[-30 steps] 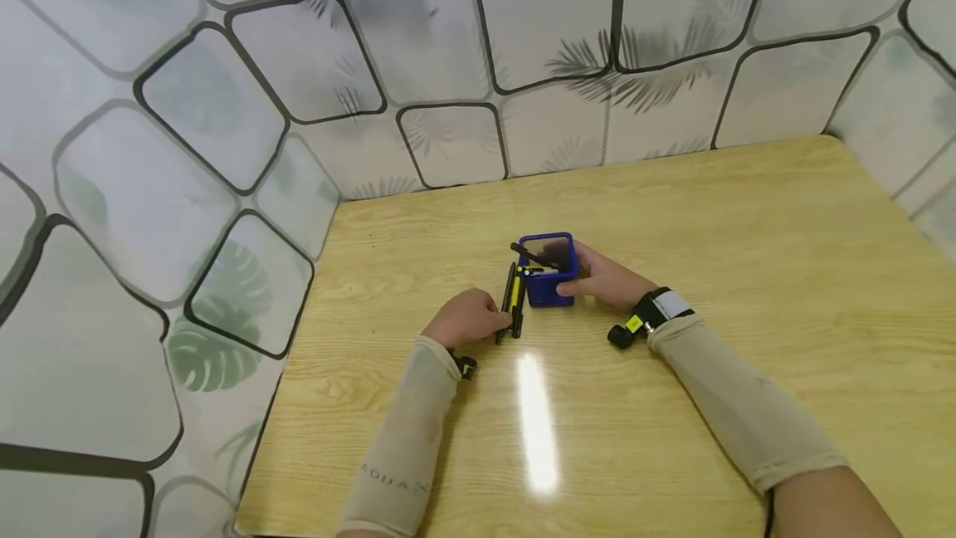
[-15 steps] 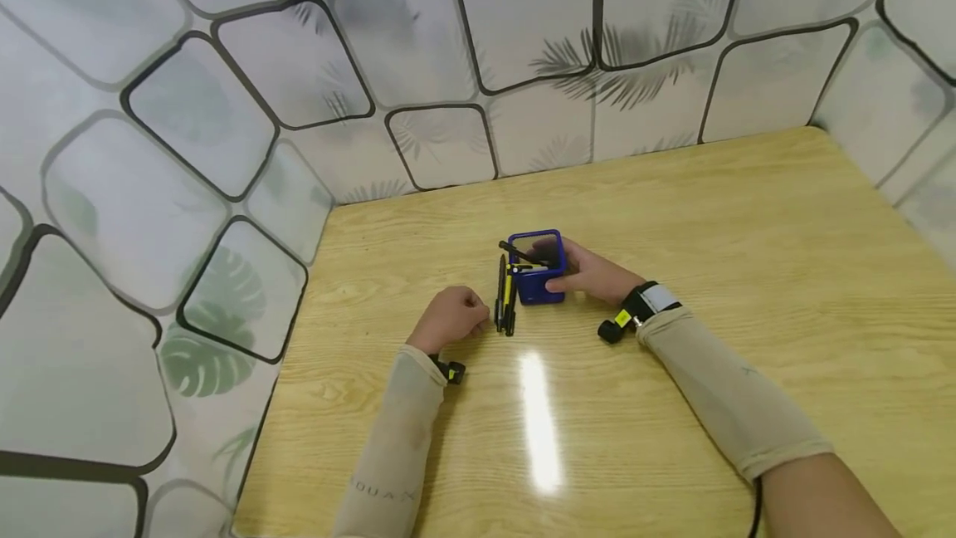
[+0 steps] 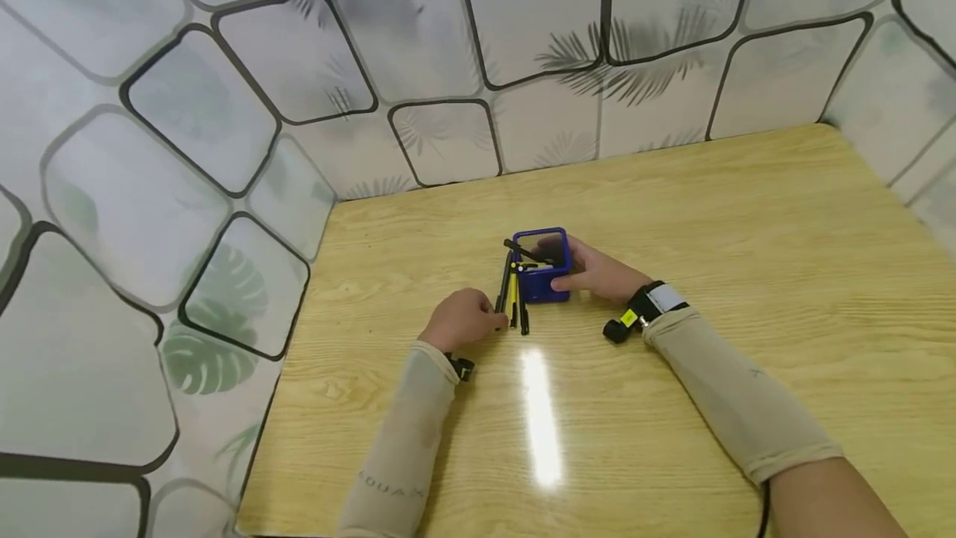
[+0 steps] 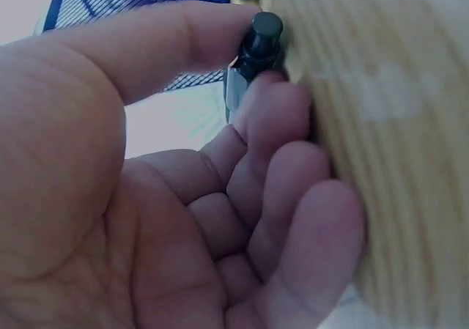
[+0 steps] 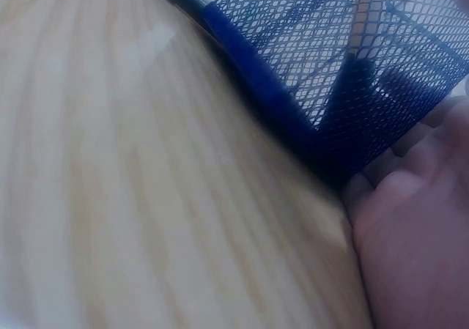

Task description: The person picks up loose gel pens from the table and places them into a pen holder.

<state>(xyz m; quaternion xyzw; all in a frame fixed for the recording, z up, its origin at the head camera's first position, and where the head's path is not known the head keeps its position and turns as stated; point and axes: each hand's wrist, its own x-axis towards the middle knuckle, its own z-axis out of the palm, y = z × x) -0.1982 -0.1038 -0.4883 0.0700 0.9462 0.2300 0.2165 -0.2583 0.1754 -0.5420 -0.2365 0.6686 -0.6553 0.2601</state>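
A blue mesh pen holder (image 3: 548,289) stands on the table. My right hand (image 3: 603,275) grips its right side, the thumb on the front wall and the other fingers behind. Left of the holder lie a black pen (image 3: 504,279), a yellow pen (image 3: 514,297) and another dark pen (image 3: 524,318), side by side. My left hand (image 3: 463,318) pinches the near end of the leftmost black pen. The left wrist view shows that pen's end (image 4: 265,30) between thumb and forefinger, the other fingers curled near the tabletop. A black pen (image 3: 523,251) leans out of the holder's top.
The wooden table (image 3: 672,214) meets a patterned wall (image 3: 448,40) at its back and left. In the right wrist view, a pen (image 5: 359,21) shows through the mesh. A bright light reflection (image 3: 539,422) lies on the wood in front.
Half a second ago my left hand was apart from the pens, having drawn back left. It has returned and taken hold of the leftmost black pen. My right hand keeps its grip on the pen holder.
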